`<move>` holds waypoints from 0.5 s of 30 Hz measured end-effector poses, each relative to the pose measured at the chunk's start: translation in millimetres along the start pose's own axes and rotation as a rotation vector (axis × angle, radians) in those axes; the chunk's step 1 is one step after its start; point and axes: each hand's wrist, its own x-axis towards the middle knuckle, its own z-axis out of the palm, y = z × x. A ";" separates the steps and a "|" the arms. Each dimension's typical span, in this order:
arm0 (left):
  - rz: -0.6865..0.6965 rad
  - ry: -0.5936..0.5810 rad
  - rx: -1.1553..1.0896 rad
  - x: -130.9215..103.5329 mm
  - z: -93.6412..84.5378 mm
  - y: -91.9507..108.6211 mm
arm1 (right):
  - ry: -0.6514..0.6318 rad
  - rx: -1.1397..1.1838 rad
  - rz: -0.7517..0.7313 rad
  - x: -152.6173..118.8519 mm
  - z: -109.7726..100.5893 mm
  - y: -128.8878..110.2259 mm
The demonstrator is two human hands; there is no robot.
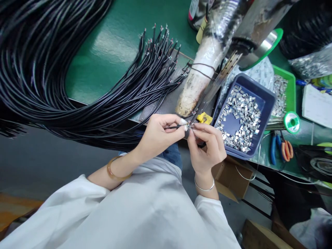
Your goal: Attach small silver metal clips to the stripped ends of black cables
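My left hand pinches a black cable close to its end, thumb and forefinger pressed together. Facing it, my right hand has its fingertips closed right at the cable's tip; whatever small part they grip is too tiny to make out. Both hands meet just off the bench's front edge, below a yellow block. A thick bundle of black cables lies to the left, its stripped ends with thin coloured wires fanned out on a dark plate. Right of my right hand stands a blue bin with many small metal clips.
A white plastic-wrapped tube slants over the bench. Further right are a green tray of metal pieces, a wire spool, blue-handled and orange-handled pliers. An open cardboard box sits under the bench.
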 end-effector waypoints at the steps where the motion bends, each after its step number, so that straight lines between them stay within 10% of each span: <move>1: 0.005 -0.001 0.003 -0.3 -0.1 0.2 | 0.002 0.004 -0.001 0.4 -0.1 -0.5; 15: 0.038 0.008 0.025 1.9 -2.6 1.5 | -0.025 0.009 -0.007 -0.8 -1.4 -0.4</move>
